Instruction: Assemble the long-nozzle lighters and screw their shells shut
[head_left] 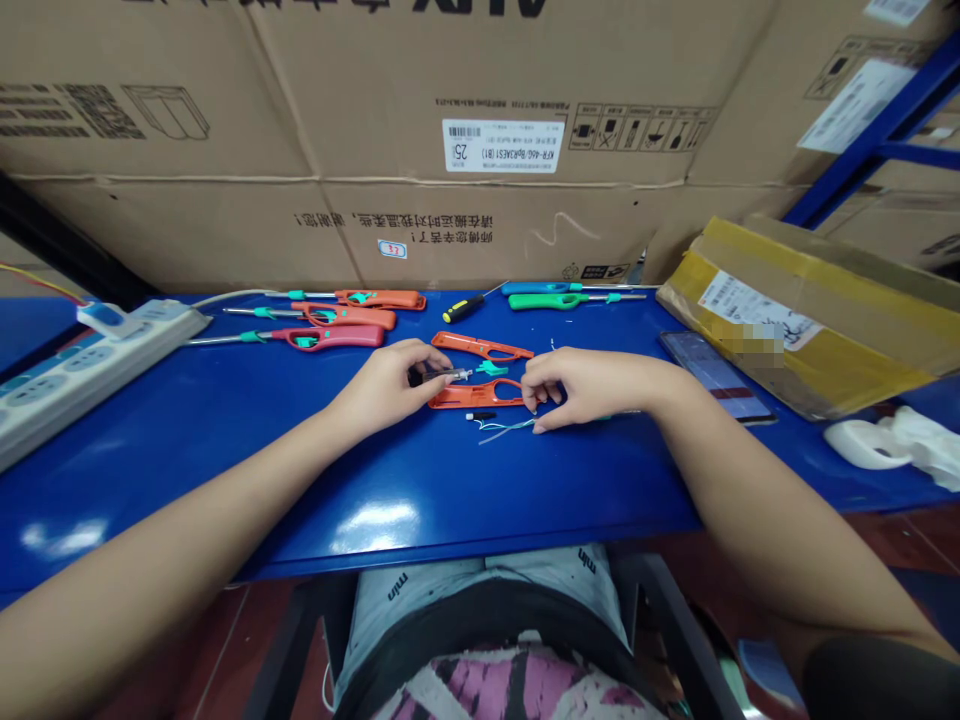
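Observation:
My left hand (397, 380) pinches a small dark, see-through lighter fuel tank (442, 375) with a metal valve at its right end. Just past its fingertips lies a teal trigger (491, 369). One orange lighter shell half (480, 346) lies behind, and a second orange shell half (472, 395) in front. Over the right end of that front half, my right hand (574, 388) is curled with fingers pointing down; what they grip is hidden. Below it lie a small black-and-white igniter (480, 416) and thin wires (506, 428), partly covered by the hand.
Assembled lighters, orange (345, 316), red (330, 338) and green (544, 300), lie along the back. Near them is a yellow-black screwdriver (454, 310). A power strip (90, 365) stands left; a phone (716, 375), taped carton (795, 310) and white tape roll (862, 443) are right.

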